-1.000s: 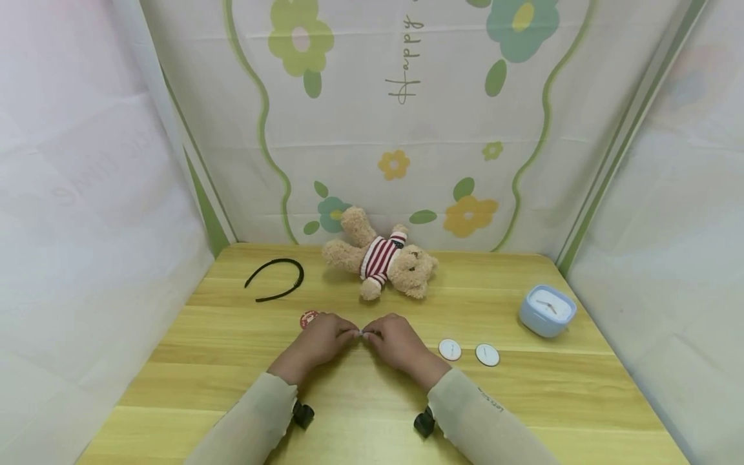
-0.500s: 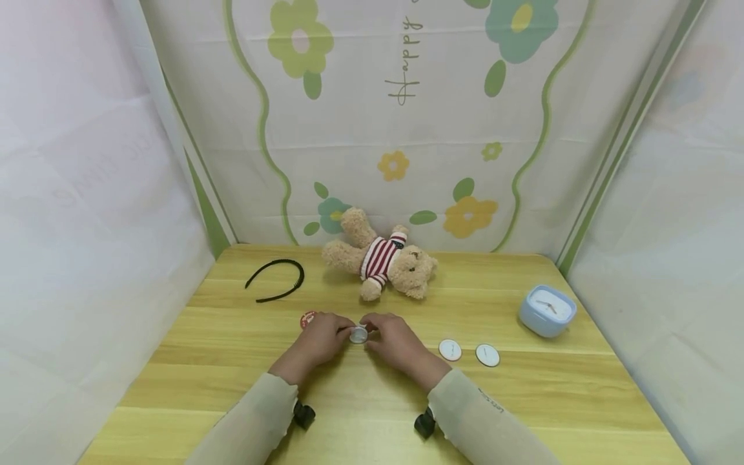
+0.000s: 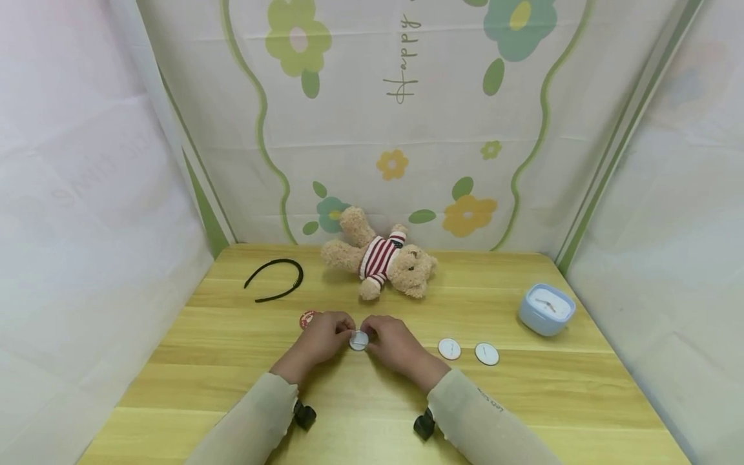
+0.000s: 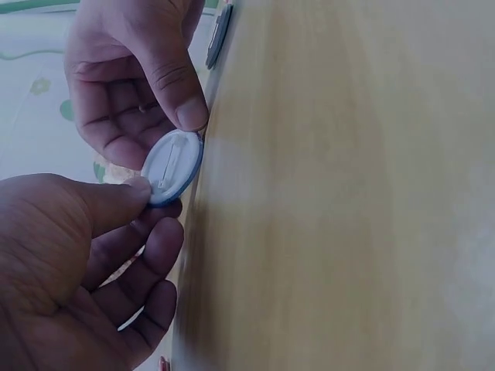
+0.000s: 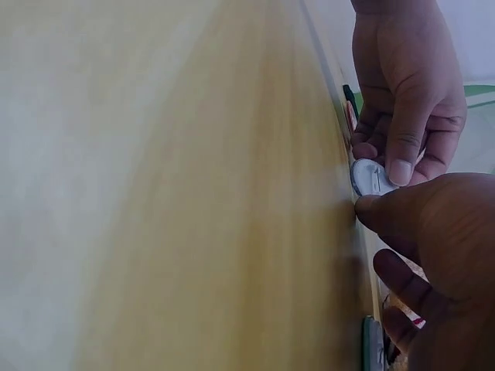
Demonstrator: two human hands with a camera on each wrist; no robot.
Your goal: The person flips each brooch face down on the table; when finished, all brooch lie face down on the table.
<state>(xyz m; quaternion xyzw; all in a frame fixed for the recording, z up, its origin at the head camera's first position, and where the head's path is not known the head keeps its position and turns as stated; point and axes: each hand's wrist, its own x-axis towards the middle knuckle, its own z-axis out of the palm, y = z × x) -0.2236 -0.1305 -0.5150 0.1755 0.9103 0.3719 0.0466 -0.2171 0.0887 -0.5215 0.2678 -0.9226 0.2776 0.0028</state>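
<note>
A round pin-back badge [image 3: 359, 340] is held between my two hands, above the middle of the table. Its white back with the metal pin faces up toward the head camera; the front is hidden. My left hand [image 3: 325, 336] pinches one edge, and the thumb lies on the back of the badge [image 4: 173, 168] in the left wrist view. On the opposite edge, my right hand [image 3: 395, 342] pinches with thumb and fingers. Two more white-backed badges, one red-rimmed [image 3: 449, 349] and one dark-rimmed [image 3: 487, 353], lie right of my right hand. A red badge [image 3: 307, 319] is partly hidden behind my left hand.
A teddy bear [image 3: 380, 257] in a striped shirt lies at the back of the wooden table [image 3: 372, 413]. To its left is a black headband [image 3: 300, 274]. A blue alarm clock [image 3: 546, 310] stands at the right. Printed cloth surrounds the table's back and sides.
The badge has turned from nearly edge-on to showing its pinned back to the head camera. Both hands stay almost in place, with small finger shifts.
</note>
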